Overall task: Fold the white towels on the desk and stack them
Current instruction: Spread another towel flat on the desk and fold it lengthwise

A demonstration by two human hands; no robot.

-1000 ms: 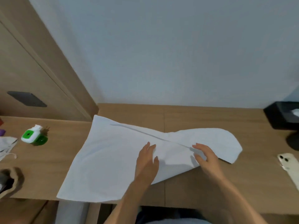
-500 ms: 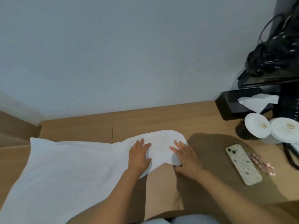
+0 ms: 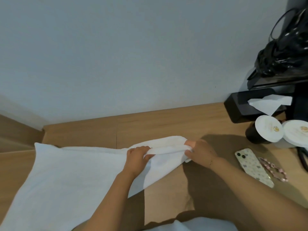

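Towel (image 3: 66, 177) sprawls across the desk (image 3: 166, 125), and from the head view we have our left hand (image 3: 135, 158) and right hand (image 3: 200, 153) both pinching its bunched right end; best we lift evenly, carry it leftward, match the edges.

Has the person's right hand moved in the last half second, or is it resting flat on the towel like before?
Yes. The right hand has lifted off the desk, now pinching the towel edge, hardly nearer the phone.
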